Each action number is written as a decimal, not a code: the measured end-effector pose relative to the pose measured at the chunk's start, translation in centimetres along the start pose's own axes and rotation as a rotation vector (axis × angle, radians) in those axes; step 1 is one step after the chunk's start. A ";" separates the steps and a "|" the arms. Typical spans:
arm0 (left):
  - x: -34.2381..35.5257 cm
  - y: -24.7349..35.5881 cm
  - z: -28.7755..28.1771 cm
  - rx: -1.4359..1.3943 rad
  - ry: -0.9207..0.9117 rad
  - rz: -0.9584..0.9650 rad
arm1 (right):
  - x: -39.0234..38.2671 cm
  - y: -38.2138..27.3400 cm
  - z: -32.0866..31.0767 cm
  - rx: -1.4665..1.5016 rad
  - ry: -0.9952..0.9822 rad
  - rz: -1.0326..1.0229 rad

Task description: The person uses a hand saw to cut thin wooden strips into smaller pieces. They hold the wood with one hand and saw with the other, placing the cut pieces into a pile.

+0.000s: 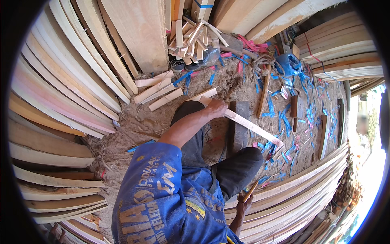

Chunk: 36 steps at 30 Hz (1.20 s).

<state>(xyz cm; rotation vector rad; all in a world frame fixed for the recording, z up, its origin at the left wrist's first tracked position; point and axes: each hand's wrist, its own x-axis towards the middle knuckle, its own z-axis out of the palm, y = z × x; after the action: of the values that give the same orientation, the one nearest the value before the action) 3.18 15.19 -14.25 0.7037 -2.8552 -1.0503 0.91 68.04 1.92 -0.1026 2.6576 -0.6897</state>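
My left hand (216, 107) is closed on a long, pale wooden strip (254, 128), which slants down to the right across a dark wooden block (239, 136) between my bent knees. My right hand (246, 202), low on the right beside my knee, is closed round a narrow brown-orange object (251, 190), too small to identify surely. Short pale offcuts (165, 100) lie on the dirt just beyond my left knee. My blue-sleeved left arm crosses the view and hides part of my lap.
Stacked boards (65, 69) line the left; more lie at upper right (333, 49) and lower right (292, 195). A pile of small offcuts (189, 40) stands at the back. A blue container (287, 63) and scattered blue and pink strips (286, 120) lie on the dirt (142, 122).
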 end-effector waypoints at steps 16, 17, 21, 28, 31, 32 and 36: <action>-0.3 2.2 0.6 0.545 -0.006 0.062 | -0.4 -2.6 -0.5 0.108 0.285 -0.127; -0.8 1.4 0.4 0.569 0.010 0.090 | -0.4 -3.5 -0.7 0.074 0.272 -0.062; -0.8 -0.2 -2.5 0.422 -0.148 0.025 | 2.0 -1.6 -1.4 0.458 0.358 0.011; -1.8 -3.5 -6.4 0.477 -0.238 -0.048 | -6.1 -11.6 -8.8 1.232 0.484 -0.113; -1.9 -4.1 -7.0 0.454 -0.233 0.002 | -10.4 -17.4 -9.5 1.074 0.411 -0.233; -1.8 -4.3 -7.3 0.467 -0.240 0.000 | -11.5 -20.9 -8.7 1.062 0.410 -0.234; -1.0 -4.5 -7.5 0.488 -0.262 0.010 | -13.7 -29.4 -3.8 1.022 0.332 -0.221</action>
<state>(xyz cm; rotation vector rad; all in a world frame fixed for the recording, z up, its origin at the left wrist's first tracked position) 7.17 8.07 -11.10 0.6018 -3.3817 -0.4652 11.27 46.27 23.98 0.0098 2.2395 -2.1772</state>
